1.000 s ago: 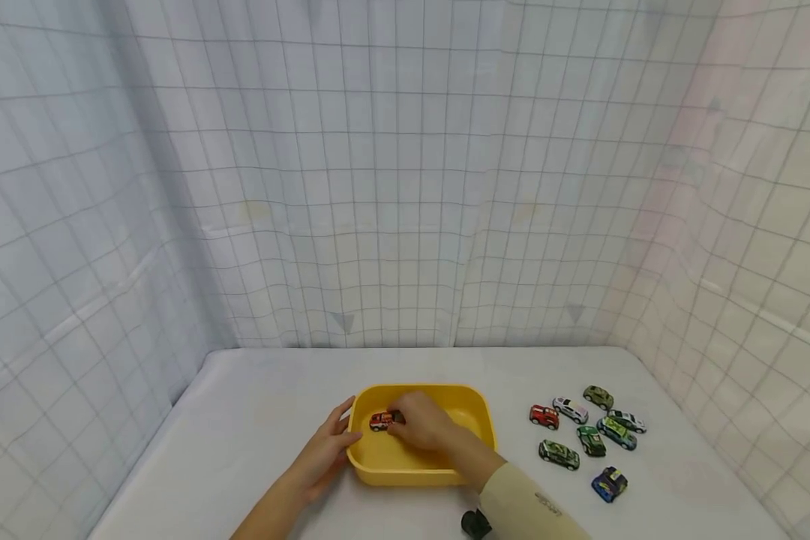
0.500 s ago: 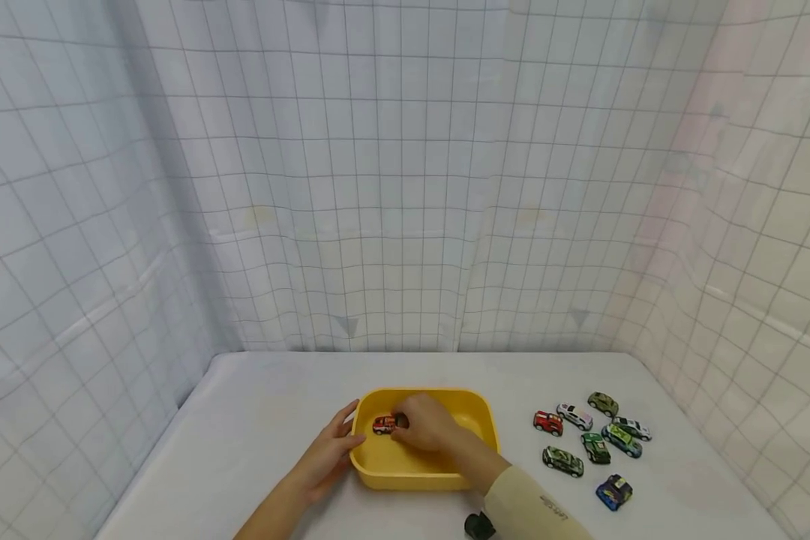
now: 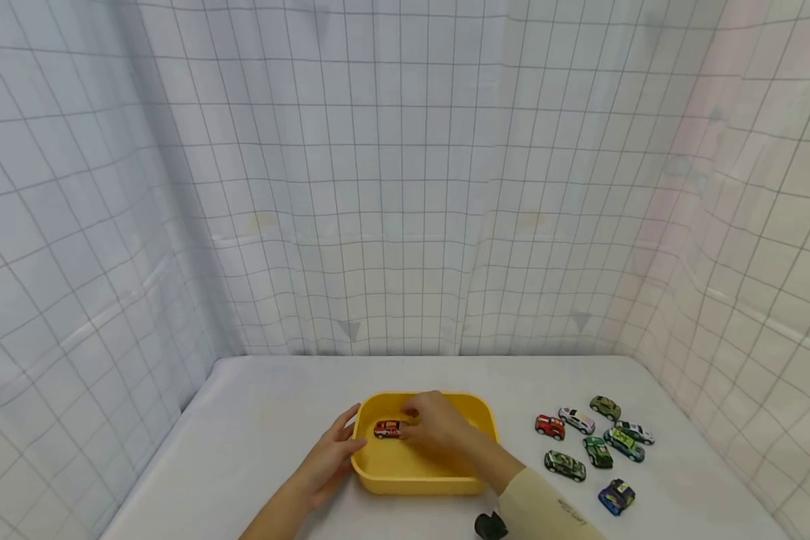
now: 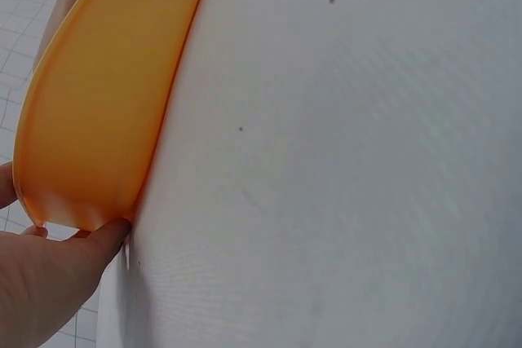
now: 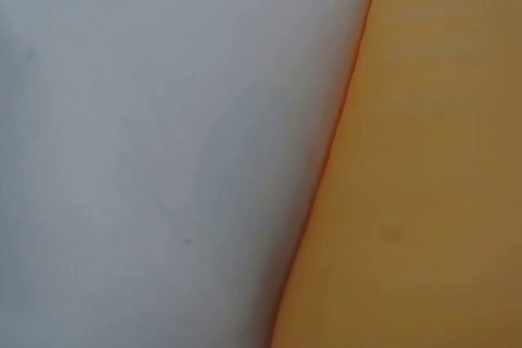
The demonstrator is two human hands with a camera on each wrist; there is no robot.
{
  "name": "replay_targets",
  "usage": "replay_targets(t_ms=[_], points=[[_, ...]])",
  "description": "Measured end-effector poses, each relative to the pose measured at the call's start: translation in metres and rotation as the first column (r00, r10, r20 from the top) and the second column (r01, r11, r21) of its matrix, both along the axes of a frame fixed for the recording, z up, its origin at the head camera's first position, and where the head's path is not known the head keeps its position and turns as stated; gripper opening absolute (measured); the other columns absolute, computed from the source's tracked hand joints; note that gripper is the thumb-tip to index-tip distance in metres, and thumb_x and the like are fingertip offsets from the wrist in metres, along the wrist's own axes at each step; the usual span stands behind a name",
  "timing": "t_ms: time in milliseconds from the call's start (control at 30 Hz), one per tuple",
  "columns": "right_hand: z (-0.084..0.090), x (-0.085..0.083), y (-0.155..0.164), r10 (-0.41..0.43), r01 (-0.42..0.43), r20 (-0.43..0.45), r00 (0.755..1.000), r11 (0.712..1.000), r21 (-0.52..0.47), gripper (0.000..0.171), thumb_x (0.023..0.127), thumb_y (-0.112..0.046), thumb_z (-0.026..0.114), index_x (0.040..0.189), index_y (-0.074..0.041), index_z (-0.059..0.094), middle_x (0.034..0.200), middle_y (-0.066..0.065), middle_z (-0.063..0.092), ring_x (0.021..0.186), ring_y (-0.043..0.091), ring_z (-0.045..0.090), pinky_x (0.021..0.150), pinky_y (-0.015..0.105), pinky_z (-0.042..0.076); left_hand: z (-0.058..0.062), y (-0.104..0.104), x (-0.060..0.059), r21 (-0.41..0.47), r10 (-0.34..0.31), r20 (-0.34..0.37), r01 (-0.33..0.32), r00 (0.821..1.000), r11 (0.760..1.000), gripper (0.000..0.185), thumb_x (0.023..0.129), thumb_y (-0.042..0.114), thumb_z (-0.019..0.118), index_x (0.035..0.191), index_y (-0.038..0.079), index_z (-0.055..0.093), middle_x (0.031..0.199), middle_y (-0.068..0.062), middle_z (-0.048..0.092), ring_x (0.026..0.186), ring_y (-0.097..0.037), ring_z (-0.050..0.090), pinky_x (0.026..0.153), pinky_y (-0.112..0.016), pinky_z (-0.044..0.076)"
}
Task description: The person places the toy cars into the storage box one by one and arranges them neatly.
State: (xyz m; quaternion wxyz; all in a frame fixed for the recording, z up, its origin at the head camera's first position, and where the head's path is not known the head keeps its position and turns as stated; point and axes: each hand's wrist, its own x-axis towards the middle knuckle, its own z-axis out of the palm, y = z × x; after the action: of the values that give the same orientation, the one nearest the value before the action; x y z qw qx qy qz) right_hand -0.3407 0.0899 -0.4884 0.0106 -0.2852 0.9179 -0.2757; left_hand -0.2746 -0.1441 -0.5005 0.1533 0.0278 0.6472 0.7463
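One orange toy car [image 3: 387, 429] sits inside the yellow tub [image 3: 424, 477], at the left end, just left of the right hand's fingertips. Right hand [image 3: 437, 427] is over the tub interior, fingers loosely bent toward the car; head view doesn't resolve whether they touch it or have let go, so can't tell if it grips. Left hand [image 3: 328, 454] rests flat against the tub's outer left wall, fingers relaxed and spread, thumb at the rim; left wrist view shows a finger [image 4: 77, 260] touching the tub's lower edge [image 4: 98, 120] on the white surface [image 3: 256, 420]. Right wrist view shows only the tub wall and surface. Eight more toy cars [image 3: 597, 444] are clustered on the surface well to the right of the right hand, apart from the tub.
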Motion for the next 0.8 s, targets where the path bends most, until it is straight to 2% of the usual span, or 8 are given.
replay_targets(t_ms=[267, 500, 800], points=[[0.011, 0.005, 0.011, 0.046, -0.049, -0.076, 0.996, 0.998, -0.032, 0.033, 0.089, -0.021, 0.083, 0.114, 0.000, 0.077, 0.108, 0.008, 0.075, 0.097, 0.018, 0.067, 0.088, 0.033, 0.057, -0.002, 0.000, -0.001, -0.013, 0.011, 0.009, -0.011, 1.000, 1.000, 0.072, 0.104, 0.005, 0.054, 0.166, 0.011, 0.018, 0.166, -0.032, 0.011, 0.147, -0.048, 0.030, 0.113, -0.055, 0.038], [0.019, 0.008, 0.024, 0.058, -0.061, -0.047, 0.997, 0.997, -0.048, 0.035, 0.089, -0.016, 0.082, 0.118, 0.002, 0.075, 0.110, 0.010, 0.074, 0.097, 0.021, 0.066, 0.088, 0.035, 0.056, -0.001, 0.000, -0.001, -0.007, 0.010, 0.003, -0.010, 1.000, 1.000, 0.072, 0.104, 0.005, 0.053, 0.166, 0.010, 0.017, 0.166, -0.033, 0.011, 0.146, -0.048, 0.030, 0.113, -0.056, 0.038], [0.033, 0.013, 0.040, 0.053, -0.056, -0.094, 0.994, 0.998, -0.028, 0.034, 0.088, -0.013, 0.083, 0.117, 0.003, 0.074, 0.109, 0.013, 0.074, 0.097, 0.027, 0.067, 0.086, 0.039, 0.057, -0.001, 0.000, 0.000, -0.005, 0.016, 0.006, -0.016, 1.000, 1.000, 0.072, 0.104, 0.006, 0.054, 0.166, 0.011, 0.017, 0.166, -0.032, 0.011, 0.147, -0.048, 0.029, 0.113, -0.056, 0.037]])
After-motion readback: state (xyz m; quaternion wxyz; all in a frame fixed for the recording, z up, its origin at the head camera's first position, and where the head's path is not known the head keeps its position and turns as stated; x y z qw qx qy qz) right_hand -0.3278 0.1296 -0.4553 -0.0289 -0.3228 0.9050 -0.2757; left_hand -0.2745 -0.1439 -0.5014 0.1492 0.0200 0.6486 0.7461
